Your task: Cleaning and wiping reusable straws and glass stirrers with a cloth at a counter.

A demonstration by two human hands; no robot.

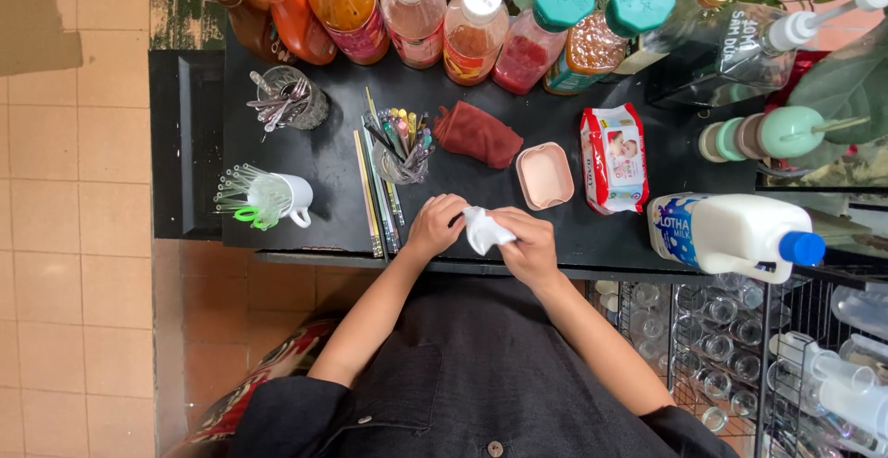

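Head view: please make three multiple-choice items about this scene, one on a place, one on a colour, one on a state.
1. Where does the pink box lie?
A. between the red cloth and the wipes pack
B. inside the mug
C. on the floor

2. What colour is the cap of the milk jug?
A. green
B. blue
C. black

3. What do the hands hold?
A. nothing
B. a spoon
C. a white wipe

Answers: 1 A, the box sits on the black table between those two. 2 B, the cap at the jug's right end is blue. 3 C, the left hand and the right hand both grip the wipe.
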